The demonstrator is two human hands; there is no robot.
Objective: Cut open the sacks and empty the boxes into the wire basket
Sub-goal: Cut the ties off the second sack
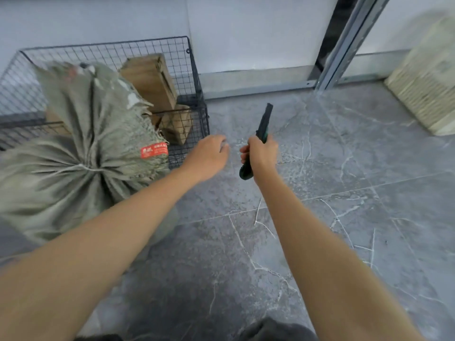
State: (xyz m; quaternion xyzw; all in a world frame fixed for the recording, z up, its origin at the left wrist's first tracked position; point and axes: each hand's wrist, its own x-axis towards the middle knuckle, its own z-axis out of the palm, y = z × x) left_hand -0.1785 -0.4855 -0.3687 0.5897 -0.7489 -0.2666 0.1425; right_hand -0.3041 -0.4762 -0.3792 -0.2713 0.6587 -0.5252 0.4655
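Head view: right fingers [244, 153] grip knife [264, 119], sack [86, 156] leftward.

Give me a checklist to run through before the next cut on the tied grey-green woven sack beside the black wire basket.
1. Knife held: the right hand grips the dark green utility knife, tip pointing up and away. Ok.
2. Blade out: the tip is dark and blurred. Cannot tell.
3. Free hand safe: the left hand is open, holds nothing and is apart from the knife. Ok.
4. Sack ready: the grey-green woven sack leans against the black wire basket, its neck tied with white string. Ok.
5. Basket room: brown cardboard boxes already lie inside and sack cloth drapes over the rim. Cannot tell.
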